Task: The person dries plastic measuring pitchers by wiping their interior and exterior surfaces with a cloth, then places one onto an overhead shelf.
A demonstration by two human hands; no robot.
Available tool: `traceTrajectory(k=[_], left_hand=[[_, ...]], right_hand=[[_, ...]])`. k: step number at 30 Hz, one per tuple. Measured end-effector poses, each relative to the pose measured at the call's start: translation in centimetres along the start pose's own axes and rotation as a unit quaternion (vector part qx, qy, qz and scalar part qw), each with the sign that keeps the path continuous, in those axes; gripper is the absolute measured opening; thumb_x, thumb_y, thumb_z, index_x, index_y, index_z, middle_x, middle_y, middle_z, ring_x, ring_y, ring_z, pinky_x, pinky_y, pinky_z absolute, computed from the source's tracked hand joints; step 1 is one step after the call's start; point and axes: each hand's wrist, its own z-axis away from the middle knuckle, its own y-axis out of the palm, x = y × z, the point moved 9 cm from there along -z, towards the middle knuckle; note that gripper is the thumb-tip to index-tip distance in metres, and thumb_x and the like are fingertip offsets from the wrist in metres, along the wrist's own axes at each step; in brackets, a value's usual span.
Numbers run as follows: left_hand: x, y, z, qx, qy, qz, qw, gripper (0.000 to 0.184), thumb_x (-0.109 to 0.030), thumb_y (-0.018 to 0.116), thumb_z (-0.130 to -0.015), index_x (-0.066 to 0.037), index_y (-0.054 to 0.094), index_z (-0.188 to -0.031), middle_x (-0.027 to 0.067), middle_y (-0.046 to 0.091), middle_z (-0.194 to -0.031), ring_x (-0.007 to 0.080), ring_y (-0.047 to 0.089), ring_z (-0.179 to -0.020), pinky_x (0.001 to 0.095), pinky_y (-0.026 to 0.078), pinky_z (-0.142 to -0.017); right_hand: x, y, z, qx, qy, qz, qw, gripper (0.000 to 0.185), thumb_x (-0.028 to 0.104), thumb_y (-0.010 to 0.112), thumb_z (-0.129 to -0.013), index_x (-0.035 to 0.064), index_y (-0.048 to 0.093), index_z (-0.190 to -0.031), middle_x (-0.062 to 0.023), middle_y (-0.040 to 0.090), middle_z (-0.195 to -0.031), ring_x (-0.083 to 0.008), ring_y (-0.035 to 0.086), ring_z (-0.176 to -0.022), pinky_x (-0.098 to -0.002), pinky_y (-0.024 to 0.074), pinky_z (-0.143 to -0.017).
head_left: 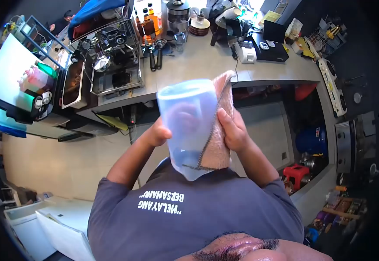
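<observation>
A translucent plastic pitcher (176, 143) is held up in front of my chest, tilted, with one wide round end toward the counter. My left hand (158, 132) is closed on its left side, thumb showing at the edge. Blurred finger shapes show through the plastic. My right hand (234, 132) grips a pinkish-brown cloth (217, 148) with dark stitched edging, thumb on top, and the cloth lies against the pitcher's right side. The fingers of my right hand are mostly hidden behind the cloth.
Ahead is a counter (189, 61) with an espresso machine (115, 61), portafilters (156, 56), syrup bottles (149, 28), stacked saucers (199, 28) and a small white printer (246, 52). A red stool (297, 175) and blue container (311, 139) stand lower right. Another person (69, 17) appears at far left.
</observation>
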Motion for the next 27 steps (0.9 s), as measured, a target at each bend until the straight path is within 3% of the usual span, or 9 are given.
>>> traceTrajectory(k=[3, 7, 11, 13, 14, 17, 20, 22, 27], left_hand=[[-3.3, -0.6, 1.8, 0.017, 0.143, 0.006, 0.989, 0.133, -0.071, 0.088, -0.059, 0.001, 0.031, -0.155, 0.0167, 0.052, -0.145, 0.0295, 0.059, -0.127, 0.0435, 0.048, -0.108], [-6.7, -4.8, 5.8, -0.070, 0.153, -0.022, 0.986, 0.136, -0.078, 0.084, -0.058, 0.001, 0.029, -0.155, 0.0184, 0.047, -0.149, 0.0326, 0.061, -0.124, 0.0458, 0.050, -0.105], [-7.9, -6.3, 8.4, -0.123, 0.191, -0.132, 0.965, 0.140, -0.084, 0.080, -0.057, 0.002, 0.027, -0.155, 0.0202, 0.043, -0.152, 0.0358, 0.063, -0.121, 0.0481, 0.053, -0.102], [-8.9, -7.0, 8.6, -0.165, 0.161, -0.137, 0.963, 0.142, -0.087, 0.077, -0.057, 0.003, 0.026, -0.155, 0.0211, 0.041, -0.153, 0.0373, 0.064, -0.119, 0.0493, 0.054, -0.101], [-8.1, -8.2, 9.5, -0.230, 0.041, -0.053, 0.971, 0.142, -0.089, 0.075, -0.058, 0.004, 0.027, -0.154, 0.0222, 0.041, -0.153, 0.0389, 0.066, -0.116, 0.0497, 0.057, -0.098], [-8.2, -6.3, 8.8, -0.140, -0.035, 0.158, 0.977, 0.119, -0.083, 0.062, -0.079, 0.002, 0.027, -0.154, 0.0226, 0.056, -0.131, 0.0402, 0.072, -0.098, 0.0499, 0.062, -0.083], [-12.0, -6.7, 7.6, -0.143, 0.094, 0.112, 0.979, 0.113, -0.082, 0.062, -0.080, 0.003, 0.031, -0.149, 0.0210, 0.057, -0.126, 0.0370, 0.070, -0.094, 0.0471, 0.060, -0.079], [-13.2, -7.7, 7.4, -0.150, 0.182, 0.082, 0.968, 0.109, -0.081, 0.063, -0.081, 0.003, 0.034, -0.145, 0.0199, 0.057, -0.122, 0.0349, 0.069, -0.091, 0.0452, 0.059, -0.076], [-13.1, -8.7, 4.6, -0.155, 0.292, 0.059, 0.942, 0.101, -0.078, 0.064, -0.082, 0.004, 0.041, -0.136, 0.0173, 0.059, -0.112, 0.0296, 0.065, -0.083, 0.0404, 0.055, -0.068]], right_hand=[[4.4, 4.5, -2.3, 0.087, -0.035, 0.009, 0.996, 0.045, 0.028, 0.051, -0.107, -0.0057, 0.053, -0.137, -0.0113, 0.064, -0.126, -0.0190, 0.059, -0.116, -0.0358, 0.0462, -0.102], [2.3, 6.8, -2.8, 0.204, -0.005, 0.019, 0.979, 0.047, 0.032, 0.051, -0.107, -0.0063, 0.057, -0.134, -0.0121, 0.065, -0.128, -0.0204, 0.058, -0.121, -0.0379, 0.0446, -0.106], [1.0, 9.1, -3.7, 0.204, -0.036, -0.004, 0.978, 0.079, 0.047, 0.059, -0.101, -0.0079, 0.034, -0.152, -0.0187, 0.048, -0.148, -0.0256, 0.046, -0.137, -0.0397, 0.0366, -0.115], [1.1, 9.2, -5.3, 0.189, -0.045, -0.039, 0.980, 0.089, 0.050, 0.064, -0.097, -0.0088, 0.029, -0.153, -0.0202, 0.043, -0.151, -0.0261, 0.043, -0.140, -0.0405, 0.0347, -0.116], [2.2, 9.9, -5.5, 0.202, -0.076, -0.026, 0.976, 0.091, 0.050, 0.066, -0.095, -0.0093, 0.029, -0.153, -0.0207, 0.043, -0.151, -0.0264, 0.042, -0.141, -0.0410, 0.0343, -0.117], [5.9, 12.0, -5.8, 0.235, -0.254, 0.157, 0.925, 0.099, 0.046, 0.074, -0.089, -0.0095, 0.027, -0.154, -0.0275, 0.037, -0.154, -0.0367, 0.039, -0.144, -0.0454, 0.0311, -0.119], [5.3, 14.0, -5.8, 0.114, -0.412, 0.373, 0.823, 0.108, 0.044, 0.081, -0.083, -0.0051, 0.021, -0.159, -0.0350, 0.021, -0.163, -0.0518, 0.029, -0.148, -0.0515, 0.0247, -0.121], [2.1, 12.6, -6.7, 0.082, -0.431, 0.338, 0.832, 0.116, 0.051, 0.078, -0.084, -0.0043, 0.012, -0.161, -0.0350, 0.014, -0.165, -0.0500, 0.018, -0.153, -0.0524, 0.0189, -0.124], [4.0, 10.0, -10.4, 0.142, -0.388, 0.340, 0.845, 0.107, 0.062, 0.065, -0.089, -0.0051, 0.020, -0.159, -0.0323, 0.026, -0.162, -0.0471, 0.028, -0.151, -0.0496, 0.0238, -0.122]])
